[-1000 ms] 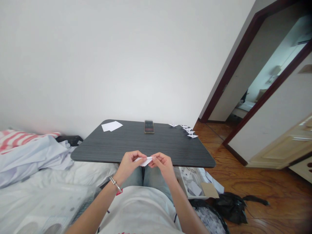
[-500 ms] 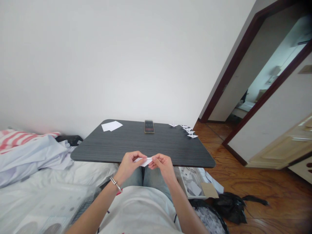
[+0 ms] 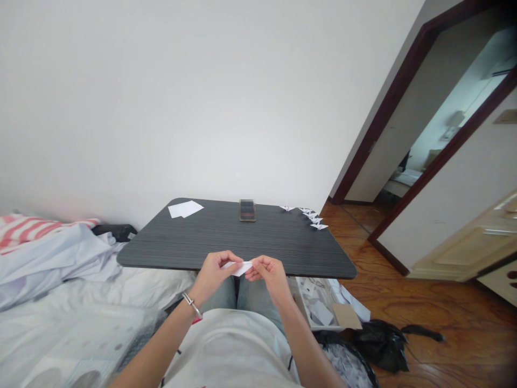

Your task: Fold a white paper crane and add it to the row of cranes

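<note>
Two bare hands share one small folded white paper (image 3: pixel 241 267), held above the lap at the near edge of the bench (image 3: pixel 242 240). Its long axis runs side to side, from one grip to the other, so neither hand is nearer. The left hand (image 3: pixel 215 271) pinches the left end and the right hand (image 3: pixel 270 272) the right tip. Both grips are narrow, thumb and fingertips closed on the paper. Beyond the grips, on the dark bench, lie loose white sheets (image 3: pixel 184 209) far left, a phone (image 3: pixel 247 210) straight ahead, and small folded paper cranes (image 3: pixel 312 217) far right. Below the right grip, a box of paper scraps (image 3: pixel 319 310) sits on the floor.
</note>
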`<move>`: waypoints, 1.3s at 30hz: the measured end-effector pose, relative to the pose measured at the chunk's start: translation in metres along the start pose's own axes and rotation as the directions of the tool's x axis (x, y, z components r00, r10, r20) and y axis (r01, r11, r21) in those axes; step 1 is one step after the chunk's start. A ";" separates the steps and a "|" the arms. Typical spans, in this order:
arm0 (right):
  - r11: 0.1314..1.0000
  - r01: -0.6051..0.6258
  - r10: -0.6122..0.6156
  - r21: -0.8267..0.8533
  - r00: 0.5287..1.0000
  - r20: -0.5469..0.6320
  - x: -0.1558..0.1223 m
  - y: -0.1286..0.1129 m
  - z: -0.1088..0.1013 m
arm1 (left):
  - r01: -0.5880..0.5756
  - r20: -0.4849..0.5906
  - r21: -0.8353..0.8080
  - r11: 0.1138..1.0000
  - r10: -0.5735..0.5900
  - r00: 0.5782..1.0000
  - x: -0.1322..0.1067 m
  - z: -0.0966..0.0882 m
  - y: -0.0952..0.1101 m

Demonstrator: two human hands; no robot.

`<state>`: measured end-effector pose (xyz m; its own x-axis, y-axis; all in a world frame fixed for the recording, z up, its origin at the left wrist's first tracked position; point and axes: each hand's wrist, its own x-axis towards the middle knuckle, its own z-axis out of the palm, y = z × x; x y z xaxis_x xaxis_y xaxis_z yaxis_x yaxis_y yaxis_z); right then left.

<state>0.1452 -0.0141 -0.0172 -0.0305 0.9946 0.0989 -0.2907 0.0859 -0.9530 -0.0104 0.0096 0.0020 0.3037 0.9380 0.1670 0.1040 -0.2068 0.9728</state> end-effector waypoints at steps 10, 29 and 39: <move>0.999 0.045 -0.045 -0.002 0.998 0.034 0.000 -0.003 -0.005 | 0.005 -0.019 0.013 1.000 -0.005 1.000 0.000 -0.002 0.005; 0.997 -0.039 0.041 -0.065 0.999 0.028 -0.002 -0.003 -0.001 | 0.019 0.087 0.027 0.999 -0.022 0.996 -0.003 0.003 0.008; 0.999 0.007 -0.007 -0.038 1.000 -0.014 -0.002 -0.006 -0.002 | 0.142 0.071 -0.189 0.972 -0.130 0.989 -0.003 0.000 0.017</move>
<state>0.1493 -0.0170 -0.0120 -0.0154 0.9947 0.1020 -0.2543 0.0948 -0.9625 -0.0098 0.0029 0.0181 0.3545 0.9347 0.0267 -0.0346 -0.0154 0.9993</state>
